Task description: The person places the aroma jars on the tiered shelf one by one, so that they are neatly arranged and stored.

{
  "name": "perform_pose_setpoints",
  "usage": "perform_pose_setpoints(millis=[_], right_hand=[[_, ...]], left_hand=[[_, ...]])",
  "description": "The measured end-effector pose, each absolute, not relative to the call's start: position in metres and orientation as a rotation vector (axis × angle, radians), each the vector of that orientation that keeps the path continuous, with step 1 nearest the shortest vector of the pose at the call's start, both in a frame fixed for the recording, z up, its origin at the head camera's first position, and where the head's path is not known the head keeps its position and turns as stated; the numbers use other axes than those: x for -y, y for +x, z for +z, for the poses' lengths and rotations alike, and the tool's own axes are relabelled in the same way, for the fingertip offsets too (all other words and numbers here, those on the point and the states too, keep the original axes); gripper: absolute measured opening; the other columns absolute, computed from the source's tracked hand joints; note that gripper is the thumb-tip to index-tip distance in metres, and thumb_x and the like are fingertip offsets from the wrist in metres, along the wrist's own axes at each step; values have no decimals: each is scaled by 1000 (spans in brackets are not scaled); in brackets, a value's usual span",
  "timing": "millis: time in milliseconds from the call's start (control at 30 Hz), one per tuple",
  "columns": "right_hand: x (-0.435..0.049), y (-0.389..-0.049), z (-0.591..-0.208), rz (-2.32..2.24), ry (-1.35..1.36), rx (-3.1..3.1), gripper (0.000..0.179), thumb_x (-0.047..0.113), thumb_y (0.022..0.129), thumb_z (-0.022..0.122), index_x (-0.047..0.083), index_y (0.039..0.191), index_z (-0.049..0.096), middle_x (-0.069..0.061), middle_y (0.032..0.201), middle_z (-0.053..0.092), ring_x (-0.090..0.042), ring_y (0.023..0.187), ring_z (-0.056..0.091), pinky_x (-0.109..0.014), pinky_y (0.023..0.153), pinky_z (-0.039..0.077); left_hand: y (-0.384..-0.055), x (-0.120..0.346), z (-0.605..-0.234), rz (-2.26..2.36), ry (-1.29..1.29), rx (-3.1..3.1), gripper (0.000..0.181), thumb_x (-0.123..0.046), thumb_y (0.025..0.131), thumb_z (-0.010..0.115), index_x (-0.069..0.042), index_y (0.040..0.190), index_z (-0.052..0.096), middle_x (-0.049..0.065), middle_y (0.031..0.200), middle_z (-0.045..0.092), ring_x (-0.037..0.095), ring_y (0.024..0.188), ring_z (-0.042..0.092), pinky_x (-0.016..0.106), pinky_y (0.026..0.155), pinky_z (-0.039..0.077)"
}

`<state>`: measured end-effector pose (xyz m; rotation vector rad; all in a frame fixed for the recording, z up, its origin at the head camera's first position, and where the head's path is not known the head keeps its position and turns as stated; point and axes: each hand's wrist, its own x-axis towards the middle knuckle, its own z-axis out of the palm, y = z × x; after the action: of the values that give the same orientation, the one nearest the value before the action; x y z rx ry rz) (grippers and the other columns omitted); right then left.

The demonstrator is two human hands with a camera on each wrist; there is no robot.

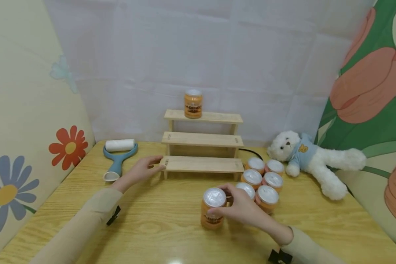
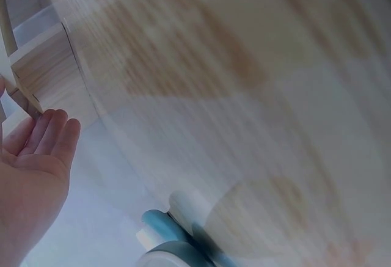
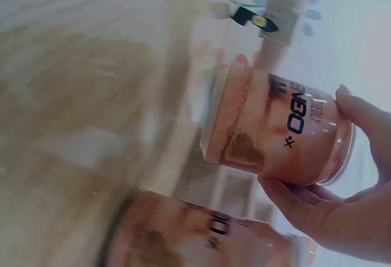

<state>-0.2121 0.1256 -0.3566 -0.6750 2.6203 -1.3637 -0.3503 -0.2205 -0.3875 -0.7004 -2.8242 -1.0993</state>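
Thumb and fingers of my right hand [image 1: 244,207] hold an orange can [image 1: 212,214] with a silvery lid and dark lettering. In the right wrist view this can [image 3: 275,123] appears off the table, with a second can [image 3: 189,233] nearby. My left hand [image 1: 143,170] touches the left end of the lowest step of a three-step wooden shelf [image 1: 202,164]. Its fingers look fairly straight in the left wrist view, where the thumb is mostly cut off. One similar can [image 1: 193,104] stands upright on the top step, left of its middle.
Several more cans [image 1: 267,194] cluster right of the shelf, beside my right hand. A white plush bear [image 1: 305,154] in a blue top lies at the right. On the left lies a blue-handled lint roller [image 1: 118,157]. A white cloth [image 1: 145,62] hangs behind the shelf.
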Motion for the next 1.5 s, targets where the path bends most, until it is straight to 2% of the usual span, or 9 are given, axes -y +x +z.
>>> perform_pose_setpoints(millis=[300,667,900,1067,1333,1500], right_hand=[[-137,-211,-329,-1504,-640,-2617,57,35,74,80,18,122,54,0,111,62,-17,101,62,-36,83,54],[-150,-218,-303,-1536,-694,-2682,57,31,76,79,16,126,55,-4,114,63,-18,101,62,-37,84,53],[-161,-234,-281,-1586,-707,-2693,56,27,78,77,13,127,53,-7,115,62,-19,99,63,-32,80,55],[-168,-246,-267,-1650,-643,-2602,60,30,82,74,12,133,49,-12,117,62,-21,97,64,-34,79,57],[-171,-272,-255,-1622,-552,-2642,60,36,83,72,14,133,49,-10,120,61,-20,106,60,-38,89,52],[-169,-290,-253,-1663,-522,-2636,60,38,81,73,18,132,49,-10,119,60,-22,107,58,-40,90,51]], left_hand=[[-351,222,-387,-1081,-703,2830,64,-37,95,55,7,139,39,27,140,42,42,126,44,53,102,41],[-350,221,-390,-1086,-714,2815,61,-32,95,56,8,138,40,27,139,43,42,124,46,53,101,41],[-351,221,-391,-1077,-717,2810,62,-34,95,55,8,138,40,27,139,43,42,125,46,53,101,41],[-351,222,-390,-1085,-717,2808,62,-34,95,56,8,138,40,27,139,44,42,124,46,54,101,41],[-352,222,-391,-1089,-712,2805,62,-34,94,57,7,138,41,26,139,44,41,124,47,53,101,42],[-352,222,-391,-1081,-721,2800,61,-33,94,57,8,137,42,27,138,45,42,122,48,53,100,43]])
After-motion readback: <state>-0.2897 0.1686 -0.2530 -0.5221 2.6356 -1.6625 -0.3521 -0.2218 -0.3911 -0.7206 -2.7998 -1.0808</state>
